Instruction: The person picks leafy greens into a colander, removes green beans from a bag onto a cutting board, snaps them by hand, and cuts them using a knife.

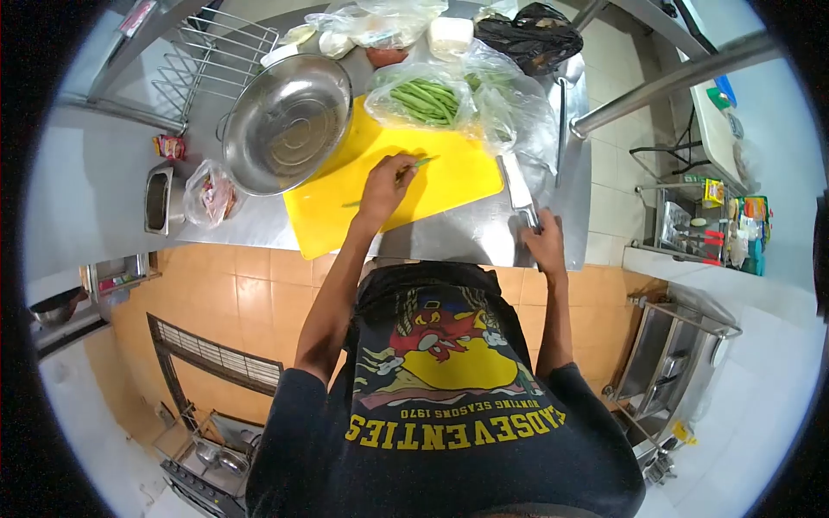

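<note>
Black cloth with a yellow-lettered print makes up the shirt (pixel 449 363), nearest the camera. Just beyond it lies the front strip of a steel table (pixel 432 237). Here the right hand (pixel 544 244) is wrapped around the handle of a knife (pixel 518 186), its blade pointing away from the body beside the right edge of a yellow cutting board (pixel 466 168). Over the board, the left hand (pixel 386 186) pinches a green bean (pixel 422 161), one end poking out to the right; a thin green strip (pixel 350 205) shows left of the wrist. Farther left are a small clear bag (pixel 212 197) with reddish contents and a wide steel bowl (pixel 246 129). Past the board, more beans (pixel 423 101) lie in clear plastic, with a black bag (pixel 531 39) behind them to the right.
</note>
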Action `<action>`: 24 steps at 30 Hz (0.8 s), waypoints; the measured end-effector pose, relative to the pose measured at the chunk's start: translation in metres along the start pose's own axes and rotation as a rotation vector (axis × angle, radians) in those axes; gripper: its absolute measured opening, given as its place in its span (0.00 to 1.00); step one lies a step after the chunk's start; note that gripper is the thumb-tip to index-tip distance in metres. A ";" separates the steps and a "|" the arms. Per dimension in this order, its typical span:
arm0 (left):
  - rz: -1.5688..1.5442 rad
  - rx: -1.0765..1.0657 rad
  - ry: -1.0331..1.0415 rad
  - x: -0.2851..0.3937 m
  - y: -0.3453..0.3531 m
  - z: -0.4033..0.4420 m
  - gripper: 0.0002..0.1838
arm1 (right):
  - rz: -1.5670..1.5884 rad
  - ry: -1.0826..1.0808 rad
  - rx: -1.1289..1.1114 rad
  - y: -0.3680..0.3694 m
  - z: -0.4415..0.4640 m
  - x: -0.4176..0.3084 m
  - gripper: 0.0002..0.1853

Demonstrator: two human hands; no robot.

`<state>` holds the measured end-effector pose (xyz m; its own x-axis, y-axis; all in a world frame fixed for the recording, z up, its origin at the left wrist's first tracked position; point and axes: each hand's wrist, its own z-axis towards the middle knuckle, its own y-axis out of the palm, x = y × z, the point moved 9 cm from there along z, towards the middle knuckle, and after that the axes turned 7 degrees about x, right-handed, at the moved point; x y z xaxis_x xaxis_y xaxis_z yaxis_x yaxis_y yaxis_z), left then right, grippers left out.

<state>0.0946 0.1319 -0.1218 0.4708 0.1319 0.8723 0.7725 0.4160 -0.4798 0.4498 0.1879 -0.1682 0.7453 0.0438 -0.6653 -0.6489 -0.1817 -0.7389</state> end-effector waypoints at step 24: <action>0.176 0.066 0.090 -0.010 -0.011 0.014 0.09 | 0.497 0.165 -0.334 -0.015 -0.052 -0.038 0.16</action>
<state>0.0756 0.1385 -0.1237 0.6348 0.1279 0.7620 0.6463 0.4525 -0.6144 0.4388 0.1380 -0.1266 0.3972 -0.2723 -0.8764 -0.8614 -0.4401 -0.2536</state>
